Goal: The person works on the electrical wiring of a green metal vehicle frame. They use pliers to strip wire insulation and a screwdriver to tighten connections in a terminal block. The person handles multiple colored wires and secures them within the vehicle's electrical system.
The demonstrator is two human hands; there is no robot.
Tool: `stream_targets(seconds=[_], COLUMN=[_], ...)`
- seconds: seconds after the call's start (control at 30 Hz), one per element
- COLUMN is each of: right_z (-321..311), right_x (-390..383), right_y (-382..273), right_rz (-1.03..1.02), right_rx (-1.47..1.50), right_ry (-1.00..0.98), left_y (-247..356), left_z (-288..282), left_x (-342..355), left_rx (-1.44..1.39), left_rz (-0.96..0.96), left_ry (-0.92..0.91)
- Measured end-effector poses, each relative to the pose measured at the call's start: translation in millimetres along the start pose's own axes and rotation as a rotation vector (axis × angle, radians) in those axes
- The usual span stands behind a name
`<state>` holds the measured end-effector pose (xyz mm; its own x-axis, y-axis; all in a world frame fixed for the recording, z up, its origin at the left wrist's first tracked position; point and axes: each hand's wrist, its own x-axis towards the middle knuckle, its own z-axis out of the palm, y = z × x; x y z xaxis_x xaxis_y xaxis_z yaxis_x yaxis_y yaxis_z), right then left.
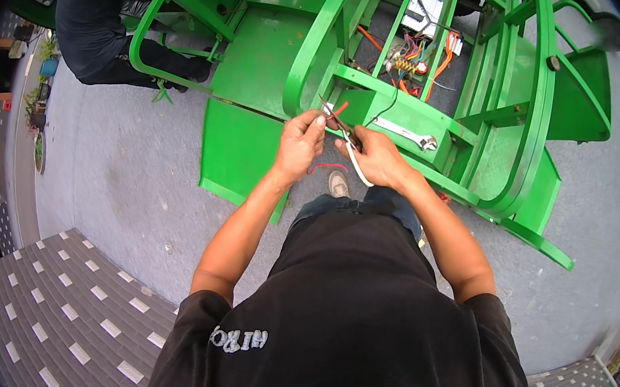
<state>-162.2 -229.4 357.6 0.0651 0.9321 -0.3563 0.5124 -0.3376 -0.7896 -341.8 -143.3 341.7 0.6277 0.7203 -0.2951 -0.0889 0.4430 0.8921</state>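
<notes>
In front of my body, over the edge of a green metal frame (313,53), my two hands are close together. My left hand (301,144) is closed in a pinch at a short red wire (341,109). Closed round a hand tool (360,167) with white handles and thin dark jaws is my right hand (380,158); whether it is scissors or pliers I cannot tell. The jaws reach toward the left fingertips, by the red wire. Just beyond my right hand, an adjustable wrench (406,132) lies on a green ledge, with a black cable beside it.
An open bay in the frame holds a silver box (422,14), coloured wiring (410,59) and orange cables (445,59). A red wire piece (327,167) lies near my shoe (339,183). At the far left another person (98,17) in dark clothes is beside the frame.
</notes>
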Motion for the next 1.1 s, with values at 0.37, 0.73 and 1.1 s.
stream_targets(seconds=[0.37,0.73,1.1], right_z=[-13,20,46], right_x=[-20,-13,52], right_y=[13,21,43], right_rz=[-0.161,0.076,0.377], right_rx=[-0.189,0.286,0.867], right_ry=[0.047,0.144,0.317], left_y=[30,11,-41], left_z=[3,37,58], left_x=[4,27,95], left_rx=[0.074,0.084,0.123], left_rz=[-0.3,-0.202,0.085], left_ry=[-0.23,0.0,0.278])
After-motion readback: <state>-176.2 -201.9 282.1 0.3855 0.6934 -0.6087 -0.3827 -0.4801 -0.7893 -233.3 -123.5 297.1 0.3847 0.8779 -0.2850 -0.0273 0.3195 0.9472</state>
